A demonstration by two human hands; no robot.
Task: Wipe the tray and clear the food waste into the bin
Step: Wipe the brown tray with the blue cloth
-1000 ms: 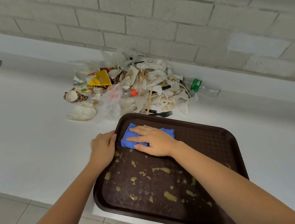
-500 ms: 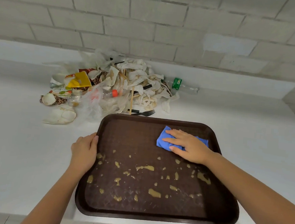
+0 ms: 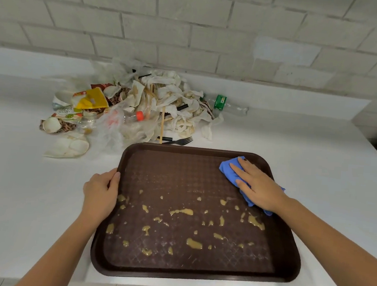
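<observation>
Tray [image 3: 180, 176]: my left hand [image 3: 100, 192] grips its rim.
Cloth [image 3: 227, 168]: pressed under my flat right hand [image 3: 258, 189].
Risk: I may smear sauce [image 3: 194, 243] overboard.

White counter [image 3: 21, 197]: brown tray [image 3: 205, 152], waste pile [image 3: 140, 109], fork [image 3: 181, 140].

Person: two limbs in view. Left hand [image 3: 99, 194] and right hand [image 3: 258, 189], both bare. Forearms [image 3: 332, 249] bare from behind the fingers [image 3: 239, 172] to the frame edge. Visible nails short.
</observation>
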